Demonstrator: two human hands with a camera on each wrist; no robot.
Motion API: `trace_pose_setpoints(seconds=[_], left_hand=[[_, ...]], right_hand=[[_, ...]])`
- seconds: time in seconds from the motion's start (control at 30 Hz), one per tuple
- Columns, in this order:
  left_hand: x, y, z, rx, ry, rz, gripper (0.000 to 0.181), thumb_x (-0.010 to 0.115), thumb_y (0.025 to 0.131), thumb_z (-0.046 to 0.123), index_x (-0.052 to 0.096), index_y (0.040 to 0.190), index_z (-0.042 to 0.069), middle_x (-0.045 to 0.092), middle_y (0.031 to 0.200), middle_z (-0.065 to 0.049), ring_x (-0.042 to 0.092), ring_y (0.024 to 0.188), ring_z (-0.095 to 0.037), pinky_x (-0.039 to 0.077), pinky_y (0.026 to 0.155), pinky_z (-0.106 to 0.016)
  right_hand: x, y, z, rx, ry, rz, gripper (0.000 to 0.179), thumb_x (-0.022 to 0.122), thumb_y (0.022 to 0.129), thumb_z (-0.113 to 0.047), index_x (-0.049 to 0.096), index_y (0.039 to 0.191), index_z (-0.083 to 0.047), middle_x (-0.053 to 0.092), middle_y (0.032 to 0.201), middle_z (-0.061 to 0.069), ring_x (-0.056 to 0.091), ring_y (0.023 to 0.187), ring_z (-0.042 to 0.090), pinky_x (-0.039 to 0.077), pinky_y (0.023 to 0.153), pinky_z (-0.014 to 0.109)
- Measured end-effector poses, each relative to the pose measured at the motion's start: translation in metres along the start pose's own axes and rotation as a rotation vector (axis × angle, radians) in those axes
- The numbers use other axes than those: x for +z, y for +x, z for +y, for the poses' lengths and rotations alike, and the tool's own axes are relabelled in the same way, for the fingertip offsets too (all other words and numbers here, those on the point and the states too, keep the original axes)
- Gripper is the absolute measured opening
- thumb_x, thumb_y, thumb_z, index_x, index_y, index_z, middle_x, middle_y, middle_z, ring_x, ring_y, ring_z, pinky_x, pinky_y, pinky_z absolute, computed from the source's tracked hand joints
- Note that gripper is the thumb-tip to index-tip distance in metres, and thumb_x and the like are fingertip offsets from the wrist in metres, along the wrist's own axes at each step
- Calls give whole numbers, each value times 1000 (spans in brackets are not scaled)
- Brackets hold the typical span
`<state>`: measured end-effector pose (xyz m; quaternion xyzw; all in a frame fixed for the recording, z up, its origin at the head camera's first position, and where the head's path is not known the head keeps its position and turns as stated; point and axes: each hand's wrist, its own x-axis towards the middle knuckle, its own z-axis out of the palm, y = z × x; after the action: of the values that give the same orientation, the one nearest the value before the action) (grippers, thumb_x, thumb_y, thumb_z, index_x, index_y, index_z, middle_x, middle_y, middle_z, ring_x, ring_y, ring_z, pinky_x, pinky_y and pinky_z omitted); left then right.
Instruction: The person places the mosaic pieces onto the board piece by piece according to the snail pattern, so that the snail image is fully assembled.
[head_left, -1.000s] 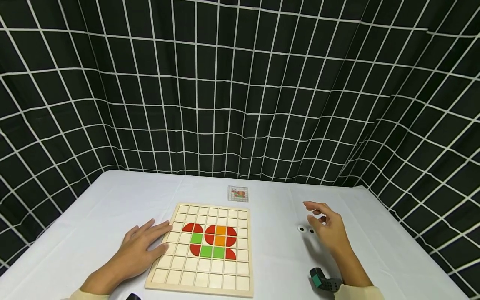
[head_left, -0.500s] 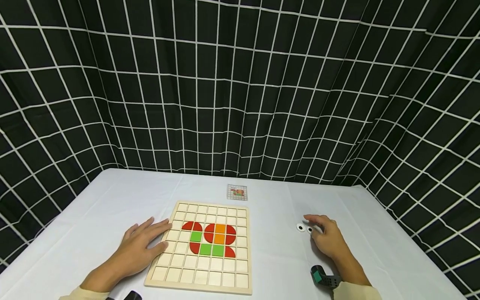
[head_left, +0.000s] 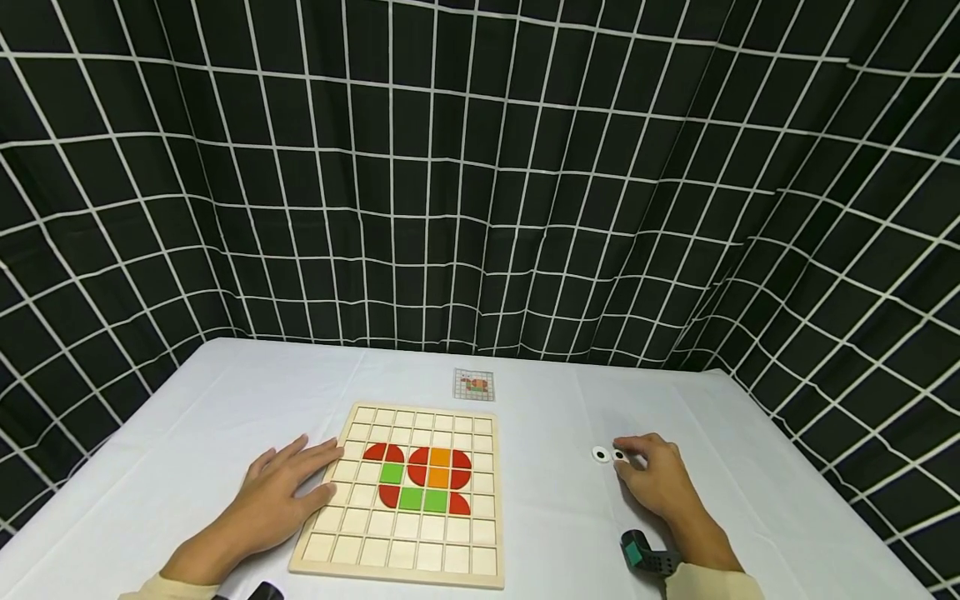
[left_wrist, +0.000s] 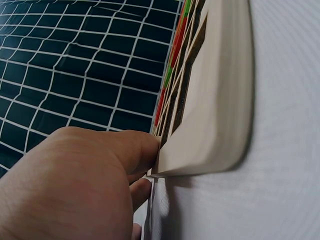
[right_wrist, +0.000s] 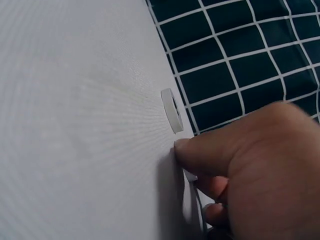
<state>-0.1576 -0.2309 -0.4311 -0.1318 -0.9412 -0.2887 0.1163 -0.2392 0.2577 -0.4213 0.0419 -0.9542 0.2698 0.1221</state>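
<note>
The wooden grid board [head_left: 405, 527] lies on the table, bearing red, green and orange tiles that form a figure. My left hand [head_left: 273, 507] rests against its left edge, fingers spread and fairly straight. The left wrist view has the thumb [left_wrist: 140, 149] touching the board's rim [left_wrist: 212, 125]. To the right of the board, two round white eye pieces with black centres lie side by side. My right hand [head_left: 660, 477] pinches the right-hand eye piece [head_left: 618, 455] between thumb and index finger. The other eye piece [head_left: 601, 454] lies just left of the fingertips; the right wrist view shows its edge [right_wrist: 172, 111].
A small picture card [head_left: 474, 385] with a similar figure lies behind the board. White cloth [head_left: 547, 500] covers the table. A black gridded curtain [head_left: 480, 167] encloses the back and sides. A dark wrist-worn device [head_left: 648, 557] sits by the right wrist.
My right hand has come down to the table, and its thumb and index finger have closed around the right-hand eye piece. My left hand stays at the board's edge.
</note>
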Motion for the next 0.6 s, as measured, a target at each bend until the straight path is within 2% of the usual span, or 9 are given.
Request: trace_pose_setpoints(seconds=[0.17,0.33,0.47,0.6], left_hand=[[0,0,0,-2,3,-1,42,66,91,25,61,131,12,53,139,-7,31,134,-44,11,103,-65],[1,0,0,5,4,4,42,67,90,25,62,130,12,54,138,-7,32,133,-44,11,103,-65],[1,0,0,2,0,0,43,67,91,25,61,131,12,53,138,-8,31,134,-44,11,103,-65],[2,0,-1,0,1,7,43,67,90,25,61,131,12,53,138,-7,32,134,-44,11,103,-65]], right_hand=[[-1,0,0,-6,-26,5,25,69,86,-10,69,108,3,60,107,21,48,107,42,37,91,59],[-3,0,-3,-12,-12,65,29,70,88,-20,68,108,1,63,105,16,55,99,35,43,84,53],[-6,1,-13,-69,44,153,28,74,87,-21,70,107,-2,66,98,11,58,93,30,46,79,48],[-5,4,-25,-176,88,255,26,78,82,-16,72,104,-2,66,93,8,58,88,28,46,72,43]])
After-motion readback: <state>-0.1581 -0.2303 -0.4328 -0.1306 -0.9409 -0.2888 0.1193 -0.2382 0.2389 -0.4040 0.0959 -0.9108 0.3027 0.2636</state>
